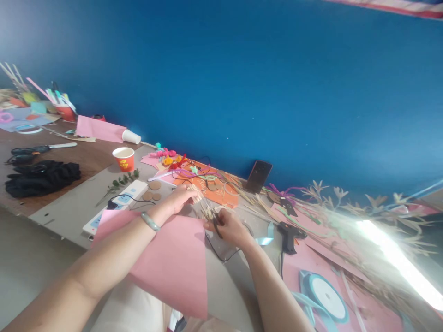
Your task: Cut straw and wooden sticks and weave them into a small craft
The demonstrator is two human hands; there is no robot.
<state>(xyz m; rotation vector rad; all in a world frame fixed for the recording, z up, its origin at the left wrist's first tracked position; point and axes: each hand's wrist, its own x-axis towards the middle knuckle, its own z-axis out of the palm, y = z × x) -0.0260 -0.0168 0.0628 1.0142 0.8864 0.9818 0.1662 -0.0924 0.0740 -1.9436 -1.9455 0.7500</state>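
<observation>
My left hand [180, 197] reaches over a pink paper sheet [173, 258] and pinches a bundle of dry straw stems [200, 203] by its top end. My right hand [228, 227] is closed on the lower end of the same bundle, with a small dark tool or cord between its fingers that I cannot make out. A green bangle [150, 221] sits on my left wrist. A thin black cord [218, 251] loops on the table below my right hand.
A black glue gun [289, 235], a ribbon spool [325, 297] and dried grass [363, 216] lie to the right. A red paper cup [123, 158], a white power strip [116, 205], a phone [258, 176] against the blue wall, black cloth [41, 177] and scissors [38, 150] lie left.
</observation>
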